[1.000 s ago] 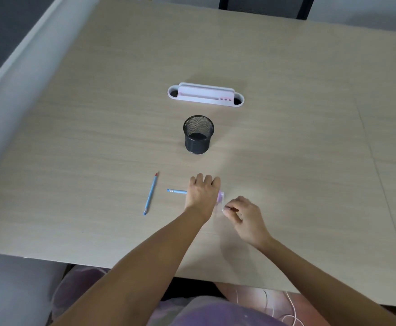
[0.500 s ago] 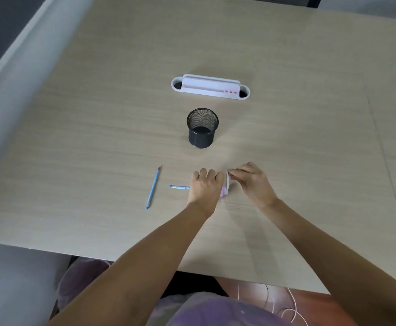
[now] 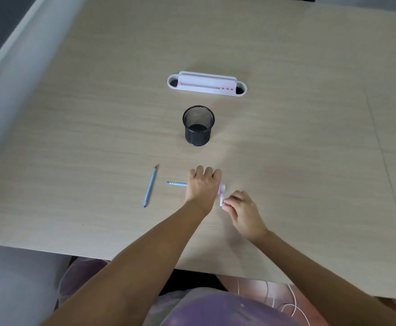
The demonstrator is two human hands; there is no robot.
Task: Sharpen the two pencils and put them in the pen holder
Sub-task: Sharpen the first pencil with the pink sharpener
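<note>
Left hand (image 3: 202, 184) clasps one pencil (image 3: 177, 184) in the sharpener (image 3: 222, 191); right hand (image 3: 244, 209) pinches its crank.

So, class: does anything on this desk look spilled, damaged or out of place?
Nothing stands out. The mesh pen holder stands upright, one pencil lies loose on the table, and both hands work the other pencil in the sharpener. No shavings visible.

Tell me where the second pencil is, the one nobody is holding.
In the head view, the loose blue pencil lies on the table left of the left hand, nearer than the black mesh pen holder.
</note>
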